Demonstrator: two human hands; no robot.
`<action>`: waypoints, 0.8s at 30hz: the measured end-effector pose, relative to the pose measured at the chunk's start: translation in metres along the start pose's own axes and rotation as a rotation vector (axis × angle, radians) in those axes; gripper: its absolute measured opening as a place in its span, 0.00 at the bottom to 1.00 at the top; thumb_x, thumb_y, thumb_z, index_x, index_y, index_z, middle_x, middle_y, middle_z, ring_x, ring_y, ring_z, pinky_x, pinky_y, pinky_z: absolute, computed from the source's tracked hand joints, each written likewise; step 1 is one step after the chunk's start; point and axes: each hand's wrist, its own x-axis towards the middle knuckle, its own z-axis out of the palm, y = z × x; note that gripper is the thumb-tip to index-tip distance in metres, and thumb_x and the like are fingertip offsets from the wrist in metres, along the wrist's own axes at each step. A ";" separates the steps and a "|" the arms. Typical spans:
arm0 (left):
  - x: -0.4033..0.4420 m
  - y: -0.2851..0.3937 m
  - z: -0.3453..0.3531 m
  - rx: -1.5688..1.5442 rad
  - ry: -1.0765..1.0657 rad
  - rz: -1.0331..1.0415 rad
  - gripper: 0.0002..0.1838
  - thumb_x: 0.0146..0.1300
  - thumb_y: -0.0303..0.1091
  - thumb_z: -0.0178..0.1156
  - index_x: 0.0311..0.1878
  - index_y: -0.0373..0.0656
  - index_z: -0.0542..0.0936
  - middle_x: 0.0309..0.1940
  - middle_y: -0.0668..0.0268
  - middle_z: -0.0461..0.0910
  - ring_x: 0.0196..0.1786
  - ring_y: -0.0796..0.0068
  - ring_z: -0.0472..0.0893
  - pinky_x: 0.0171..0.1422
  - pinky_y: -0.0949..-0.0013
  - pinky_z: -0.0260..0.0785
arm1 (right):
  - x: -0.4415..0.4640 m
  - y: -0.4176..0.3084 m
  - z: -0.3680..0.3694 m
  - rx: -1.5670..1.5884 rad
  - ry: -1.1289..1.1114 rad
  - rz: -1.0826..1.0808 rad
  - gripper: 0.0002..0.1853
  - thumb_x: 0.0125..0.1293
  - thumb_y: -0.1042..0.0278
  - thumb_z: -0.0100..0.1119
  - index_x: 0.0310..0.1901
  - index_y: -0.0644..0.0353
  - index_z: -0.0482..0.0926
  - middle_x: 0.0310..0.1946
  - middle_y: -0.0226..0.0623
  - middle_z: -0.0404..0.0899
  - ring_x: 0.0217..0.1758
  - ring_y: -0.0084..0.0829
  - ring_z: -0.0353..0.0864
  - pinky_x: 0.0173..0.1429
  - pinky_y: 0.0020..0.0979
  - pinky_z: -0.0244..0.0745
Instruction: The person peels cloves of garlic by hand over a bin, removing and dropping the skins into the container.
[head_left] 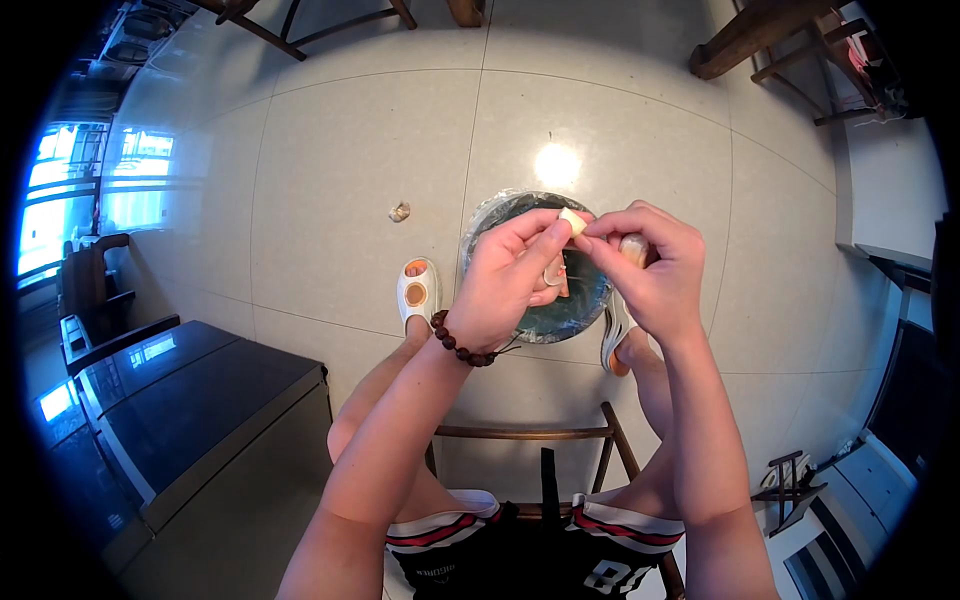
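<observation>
My left hand [500,275], with a dark bead bracelet on its wrist, pinches a pale peeled-looking garlic clove [572,220] between thumb and index finger. Another whitish piece [553,270] shows by its curled lower fingers, too partly hidden to name. The thumb and fingertips of my right hand [655,255] meet at the clove's right side. Tucked in that hand's curled fingers is a whitish, rounded garlic piece [634,248]. Both hands are above a round bin [475,225] lined with a clear plastic bag. Something reddish lies inside, mostly hidden by the left hand.
A small garlic bulb [399,211] lies on the tiled floor left of the bin. My feet, in white shoes [417,290], flank the bin. At left stands a dark glossy table [210,390]; wooden chair legs [740,45] reach in at the top.
</observation>
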 end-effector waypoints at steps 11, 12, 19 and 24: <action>0.000 0.001 0.000 0.025 0.020 -0.012 0.13 0.82 0.37 0.50 0.50 0.38 0.78 0.21 0.80 0.61 0.20 0.91 0.53 0.24 0.80 0.49 | 0.000 -0.001 -0.002 -0.007 -0.030 -0.025 0.06 0.56 0.77 0.74 0.35 0.62 0.88 0.25 0.30 0.82 0.25 0.17 0.75 0.27 0.22 0.63; 0.000 0.002 0.000 0.029 0.018 -0.009 0.13 0.82 0.37 0.49 0.49 0.38 0.77 0.21 0.80 0.61 0.20 0.91 0.53 0.24 0.79 0.49 | 0.000 0.000 -0.002 -0.007 -0.030 -0.024 0.06 0.56 0.77 0.74 0.35 0.62 0.88 0.25 0.30 0.82 0.25 0.17 0.75 0.27 0.22 0.63; 0.000 0.000 -0.002 0.032 0.027 -0.026 0.14 0.82 0.38 0.49 0.50 0.37 0.78 0.20 0.80 0.61 0.20 0.91 0.53 0.24 0.79 0.49 | 0.001 -0.005 -0.001 0.011 -0.006 -0.021 0.04 0.57 0.77 0.73 0.35 0.62 0.87 0.24 0.30 0.83 0.25 0.17 0.75 0.27 0.22 0.63; 0.000 0.002 0.000 0.054 0.020 -0.033 0.15 0.83 0.38 0.48 0.50 0.36 0.79 0.20 0.80 0.61 0.20 0.91 0.53 0.25 0.80 0.49 | -0.001 -0.003 -0.004 -0.033 -0.054 -0.007 0.05 0.57 0.78 0.73 0.36 0.62 0.87 0.24 0.30 0.82 0.26 0.17 0.77 0.28 0.21 0.65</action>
